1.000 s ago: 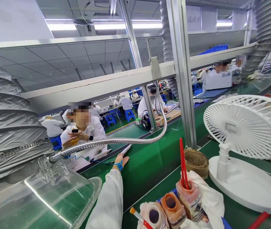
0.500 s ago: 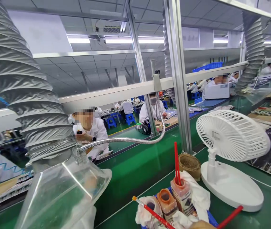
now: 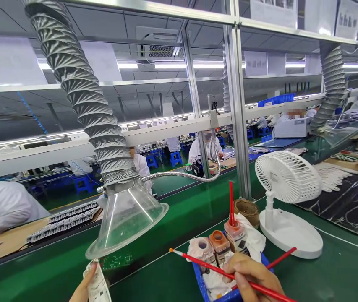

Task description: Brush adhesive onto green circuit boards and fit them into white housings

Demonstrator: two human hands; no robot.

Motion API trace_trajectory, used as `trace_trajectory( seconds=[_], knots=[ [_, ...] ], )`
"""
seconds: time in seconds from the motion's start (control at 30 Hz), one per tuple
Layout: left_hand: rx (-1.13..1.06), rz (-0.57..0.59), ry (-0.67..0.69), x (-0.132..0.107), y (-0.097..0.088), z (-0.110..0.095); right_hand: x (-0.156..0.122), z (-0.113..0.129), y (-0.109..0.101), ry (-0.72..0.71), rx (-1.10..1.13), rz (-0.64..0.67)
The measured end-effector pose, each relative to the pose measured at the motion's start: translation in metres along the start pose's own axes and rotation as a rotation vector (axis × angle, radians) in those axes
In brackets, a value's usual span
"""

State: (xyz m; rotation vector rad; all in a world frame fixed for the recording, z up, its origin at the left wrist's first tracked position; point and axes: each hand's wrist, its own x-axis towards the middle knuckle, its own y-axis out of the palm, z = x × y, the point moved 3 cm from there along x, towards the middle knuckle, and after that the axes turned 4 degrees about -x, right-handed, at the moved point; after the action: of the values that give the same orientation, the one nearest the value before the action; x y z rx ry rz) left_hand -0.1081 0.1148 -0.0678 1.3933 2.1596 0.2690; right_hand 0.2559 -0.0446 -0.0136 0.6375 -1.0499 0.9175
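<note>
My right hand (image 3: 252,272) pinches a thin red-handled paintbrush (image 3: 204,263), its orange-tan bristle tip pointing left. The hand is over a blue basket (image 3: 199,280) that holds a whitish open jar (image 3: 202,247), an orange-mouthed bottle (image 3: 219,241) and a pinkish bottle (image 3: 233,231) with red brushes (image 3: 231,201) standing in it. White crumpled tissue (image 3: 254,239) lies around the bottles. Another red stick (image 3: 282,257) slants out behind my right hand. At the bottom edge, my left hand (image 3: 84,287) grips a pale flat panel (image 3: 98,285) with small raised details, below the clear hood.
A clear extraction hood (image 3: 128,222) hangs on a grey ribbed duct (image 3: 87,105) above my left hand. A white fan (image 3: 287,180) stands at right, near a brown tape roll (image 3: 246,212). A metal post (image 3: 240,117) rises behind. Co-workers in white (image 3: 5,205) sit across the line.
My view has shifted, so the hood appears smaller and farther right. Both hands have come further into view, the left with the pale panel, the right with the paintbrush.
</note>
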Motion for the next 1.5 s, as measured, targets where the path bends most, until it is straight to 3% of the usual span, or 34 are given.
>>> trace_trajectory(
  seconds=[0.1,0.2,0.33,0.53,0.7,0.87,1.07,1.3,1.5],
  knots=[
    [-0.188,0.061,-0.114,-0.017,-0.002,0.007,0.013,0.018,0.01,-0.06,0.027,0.094],
    [-0.201,0.105,-0.169,-0.036,0.006,0.005,0.028,0.033,0.023,-0.101,0.009,0.12],
    [-0.15,0.14,-0.164,-0.074,0.022,0.0,0.042,0.034,0.036,-0.005,0.096,0.241],
    [-0.016,0.292,-0.263,-0.121,0.036,0.002,0.049,0.029,0.029,0.177,0.289,0.117],
    [0.066,0.321,-0.281,-0.125,0.029,0.009,0.049,0.033,0.029,0.19,0.324,0.156],
    [0.078,0.444,-0.289,-0.127,0.031,0.013,0.044,0.039,0.039,0.156,0.339,0.271],
    [0.096,0.461,-0.306,-0.129,0.033,0.016,0.039,0.04,0.044,0.118,0.34,0.337],
    [0.089,0.466,-0.294,-0.132,0.03,0.015,0.037,0.046,0.037,0.015,0.239,0.396],
    [0.062,0.49,-0.314,-0.136,0.033,0.012,0.036,0.042,0.027,-0.008,0.17,0.368]
  ],
)
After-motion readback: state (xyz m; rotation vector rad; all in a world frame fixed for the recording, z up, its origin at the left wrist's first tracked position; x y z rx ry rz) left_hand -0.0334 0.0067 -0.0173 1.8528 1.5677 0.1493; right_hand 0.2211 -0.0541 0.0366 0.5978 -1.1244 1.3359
